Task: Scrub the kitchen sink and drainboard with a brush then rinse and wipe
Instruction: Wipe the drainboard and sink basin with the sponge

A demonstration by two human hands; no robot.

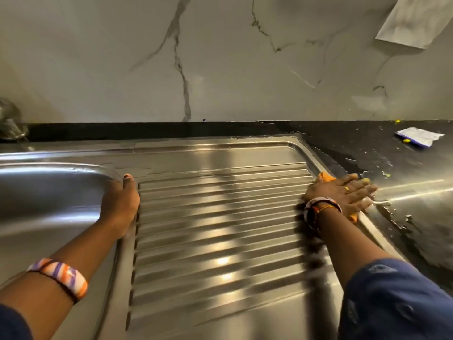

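Observation:
A ribbed steel drainboard [220, 217] fills the middle of the view, with the sink bowl [49, 200] to its left. My left hand [121, 204] rests on the rim between bowl and drainboard; its thumb lies on top and its fingers drop over the edge into the bowl, out of sight. My right hand [343, 195] lies flat with straight fingers on an orange cloth [324, 178], pressing it onto the drainboard's right rim. Only the cloth's edges show around the hand. No brush is in view.
A black counter [392, 163] to the right is wet and flecked with bits. A white and blue packet [419, 136] lies on it at the back. A tap base [11, 123] stands at the far left. A marble wall [220, 57] rises behind.

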